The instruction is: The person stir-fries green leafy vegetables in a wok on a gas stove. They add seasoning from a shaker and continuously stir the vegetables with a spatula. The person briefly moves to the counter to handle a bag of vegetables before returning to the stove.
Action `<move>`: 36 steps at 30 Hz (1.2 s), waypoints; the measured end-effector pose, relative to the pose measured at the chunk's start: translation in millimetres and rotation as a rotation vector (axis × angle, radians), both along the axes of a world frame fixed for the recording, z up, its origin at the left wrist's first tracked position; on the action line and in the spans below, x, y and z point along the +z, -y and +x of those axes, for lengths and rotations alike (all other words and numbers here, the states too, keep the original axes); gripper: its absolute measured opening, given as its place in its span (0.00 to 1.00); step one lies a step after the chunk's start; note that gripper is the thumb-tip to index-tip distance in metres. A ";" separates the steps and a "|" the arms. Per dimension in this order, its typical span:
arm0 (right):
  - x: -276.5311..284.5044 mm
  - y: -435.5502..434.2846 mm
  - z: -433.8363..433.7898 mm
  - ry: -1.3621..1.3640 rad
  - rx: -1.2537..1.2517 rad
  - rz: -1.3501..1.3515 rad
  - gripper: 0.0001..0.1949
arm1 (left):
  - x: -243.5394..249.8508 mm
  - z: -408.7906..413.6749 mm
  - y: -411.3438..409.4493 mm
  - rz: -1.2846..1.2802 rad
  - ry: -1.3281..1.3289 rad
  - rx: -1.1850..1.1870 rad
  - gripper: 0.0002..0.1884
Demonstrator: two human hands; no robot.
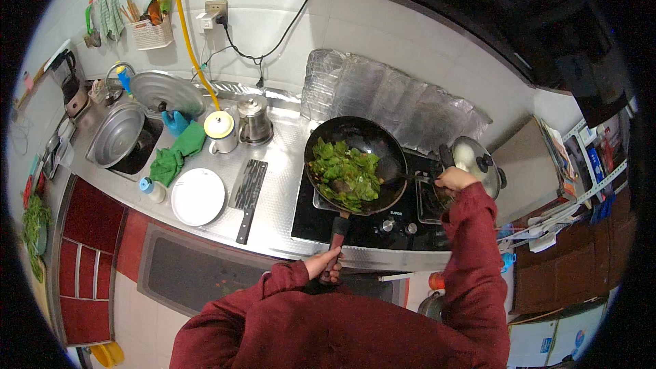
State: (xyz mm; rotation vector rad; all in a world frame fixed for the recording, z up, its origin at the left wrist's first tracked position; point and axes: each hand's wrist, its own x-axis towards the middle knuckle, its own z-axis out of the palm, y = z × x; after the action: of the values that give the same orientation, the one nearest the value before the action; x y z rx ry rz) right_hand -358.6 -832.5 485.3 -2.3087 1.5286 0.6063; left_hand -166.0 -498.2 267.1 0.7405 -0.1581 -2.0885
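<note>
A black wok (392, 164) sits on the left burner of the black glass gas hob (333, 233), with cooked leafy greens (348, 171) inside. My left hand (324, 265) is wrapped around the wok's long handle (338, 236), which points towards me. My right hand (455, 180), beyond the wok's right rim, is closed on what looks like the dark handle of a utensil (416, 178) reaching over the rim; its far end cannot be made out. A glass lid (487, 166) with a black knob lies just behind and right of my right hand.
On the steel counter lie a cleaver (250, 184) and a white plate (198, 197), near a green cloth (166, 165), a lidded enamel mug (220, 133) and a metal pot (254, 120). A metal basin (118, 136) stands in the sink. Foil (369, 84) lines the wall behind the hob.
</note>
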 end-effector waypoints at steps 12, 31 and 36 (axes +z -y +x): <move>-17.4 -46.1 54.3 0.378 0.570 -0.222 0.18 | -12.8 -0.1 2.3 -0.043 0.102 -0.017 0.23; 11.1 -103.1 35.4 0.201 0.410 -0.579 0.18 | -21.7 4.8 5.5 -0.035 -0.004 -0.055 0.19; -0.5 -44.4 21.7 0.016 0.096 -0.388 0.18 | -17.2 2.8 3.7 -0.044 -0.040 -0.043 0.20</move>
State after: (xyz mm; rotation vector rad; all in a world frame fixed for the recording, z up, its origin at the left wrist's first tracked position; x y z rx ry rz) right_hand -336.8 -788.1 484.9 -2.6752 1.6559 0.3339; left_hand -163.2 -501.9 249.9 0.6738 -0.1986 -2.1320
